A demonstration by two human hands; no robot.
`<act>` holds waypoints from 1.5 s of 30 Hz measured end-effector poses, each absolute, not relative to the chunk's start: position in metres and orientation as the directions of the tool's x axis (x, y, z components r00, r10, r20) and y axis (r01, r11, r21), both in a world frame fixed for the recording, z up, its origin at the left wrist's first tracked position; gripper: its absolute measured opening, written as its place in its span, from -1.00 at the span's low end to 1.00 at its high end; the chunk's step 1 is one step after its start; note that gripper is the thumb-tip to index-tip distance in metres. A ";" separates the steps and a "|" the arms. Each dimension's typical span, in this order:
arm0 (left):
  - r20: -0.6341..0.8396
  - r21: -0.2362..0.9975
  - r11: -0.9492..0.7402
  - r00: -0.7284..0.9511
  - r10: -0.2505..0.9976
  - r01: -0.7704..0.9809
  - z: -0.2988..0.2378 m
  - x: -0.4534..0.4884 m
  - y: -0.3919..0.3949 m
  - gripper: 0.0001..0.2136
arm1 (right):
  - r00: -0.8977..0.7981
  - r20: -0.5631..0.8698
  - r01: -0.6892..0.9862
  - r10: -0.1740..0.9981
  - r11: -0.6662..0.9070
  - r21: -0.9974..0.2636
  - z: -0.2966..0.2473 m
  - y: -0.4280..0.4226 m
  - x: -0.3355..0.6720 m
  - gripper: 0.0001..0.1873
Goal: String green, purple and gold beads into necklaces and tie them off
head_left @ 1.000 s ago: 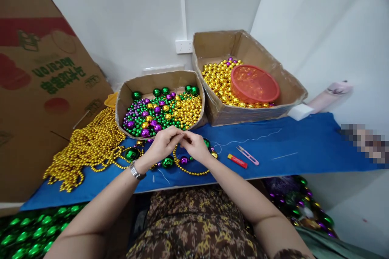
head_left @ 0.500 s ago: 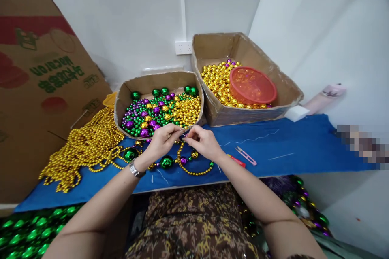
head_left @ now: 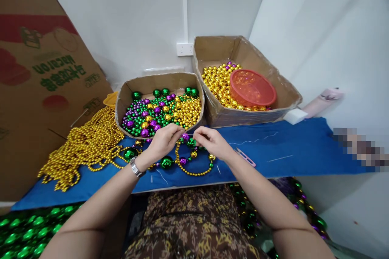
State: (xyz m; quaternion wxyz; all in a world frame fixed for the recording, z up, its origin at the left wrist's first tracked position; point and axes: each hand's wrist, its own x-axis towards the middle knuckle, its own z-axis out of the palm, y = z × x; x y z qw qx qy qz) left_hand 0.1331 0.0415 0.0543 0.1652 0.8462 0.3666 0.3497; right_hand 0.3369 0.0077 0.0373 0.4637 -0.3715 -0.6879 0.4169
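My left hand [head_left: 164,141] pinches a thin pale string [head_left: 190,134] between thumb and fingertips. A short way to the right, my right hand [head_left: 214,142] is closed on the same string, which is drawn straight between the two. Just beneath the hands lies a bead necklace [head_left: 194,174] of small gold beads, with larger green, purple and gold balls; part of it is hidden behind the fingers. Partly covered by my right forearm is a pair of pink thread snips [head_left: 246,158] on the blue cloth [head_left: 261,166].
Behind the hands stands a cardboard box [head_left: 158,77] of mixed beads. Right of it, a larger box [head_left: 249,115] holds gold beads and a red basket [head_left: 253,89]. Gold bead strands [head_left: 88,145] pile up at left, beside a tall carton [head_left: 51,89]. A pink bottle [head_left: 323,103] leans at right.
My right hand has moved right, away from the left, and the string between them is stretched longer. The forearm now covers the red item near the snips.
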 end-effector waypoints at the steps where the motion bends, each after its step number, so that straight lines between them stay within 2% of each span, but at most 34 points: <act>1: 0.468 0.529 -0.652 0.454 0.758 0.544 0.053 0.131 0.042 -0.83 | -0.260 0.280 -0.058 0.924 0.274 -0.960 0.034 0.006 0.336 -0.77; 3: 0.420 0.588 -0.554 0.363 0.832 0.589 0.049 0.127 0.044 -0.80 | -0.180 0.208 -0.385 0.961 0.126 -0.914 0.027 0.004 0.333 -0.77; 5: 0.280 0.774 -0.389 0.282 0.918 0.500 0.044 0.123 0.045 -0.75 | -0.105 0.167 -0.592 0.980 0.073 -0.802 0.023 0.004 0.332 -0.77; 7: 0.084 0.965 -0.146 0.268 0.960 0.219 0.040 0.123 0.043 -0.72 | -0.049 0.140 -0.699 0.989 0.066 -0.712 0.021 0.004 0.331 -0.77; 8: 0.005 0.999 -0.017 0.291 0.957 0.038 0.039 0.124 0.042 -0.71 | -0.033 0.129 -0.731 0.991 0.064 -0.679 0.021 0.005 0.332 -0.78; 11: -0.091 0.890 0.248 0.385 0.919 -0.382 0.037 0.134 0.036 -0.72 | -0.055 0.094 -0.793 0.994 0.013 -0.609 0.021 0.005 0.332 -0.77; 15: -0.093 0.763 0.314 0.385 0.918 -0.565 0.036 0.150 0.034 -0.74 | -0.071 0.062 -0.780 0.996 -0.017 -0.625 0.022 0.002 0.331 -0.71; 21: -0.048 0.802 0.223 0.312 0.949 -0.554 0.039 0.153 0.039 -0.73 | 0.029 0.067 -0.584 0.997 0.071 -0.809 0.023 -0.002 0.334 -0.64; 26: 0.008 0.849 0.163 0.320 0.947 -0.503 0.035 0.146 0.038 -0.66 | -0.017 0.090 -0.537 0.996 0.067 -0.841 0.012 -0.004 0.333 -0.64; 31: -0.082 0.856 0.223 0.303 0.949 -0.466 0.007 0.140 0.032 -0.60 | -0.072 0.051 -0.462 0.996 0.012 -0.887 -0.012 -0.006 0.332 -0.61; 34: -0.085 0.894 0.192 0.267 0.960 -0.404 0.000 0.137 0.032 -0.64 | -0.069 0.072 -0.354 0.995 0.043 -0.934 -0.014 -0.008 0.332 -0.62; 37: 0.060 0.982 -0.026 0.182 0.981 -0.185 0.013 0.136 0.035 -0.73 | -0.079 0.167 -0.195 0.983 0.149 -0.969 -0.005 -0.011 0.334 -0.65; 39: 0.230 0.972 -0.233 0.119 0.966 0.018 0.028 0.137 0.039 -0.76 | -0.066 0.238 -0.060 0.969 0.235 -0.970 0.003 -0.013 0.335 -0.66; 41: 0.304 0.944 -0.314 0.102 0.947 0.104 0.042 0.139 0.043 -0.78 | -0.048 0.294 0.071 0.955 0.297 -0.952 0.008 -0.016 0.336 -0.68; 45: 0.124 0.989 -0.100 0.243 0.962 -0.109 0.058 0.149 0.047 -0.70 | -0.022 0.361 0.227 0.932 0.356 -0.907 0.012 -0.021 0.339 -0.69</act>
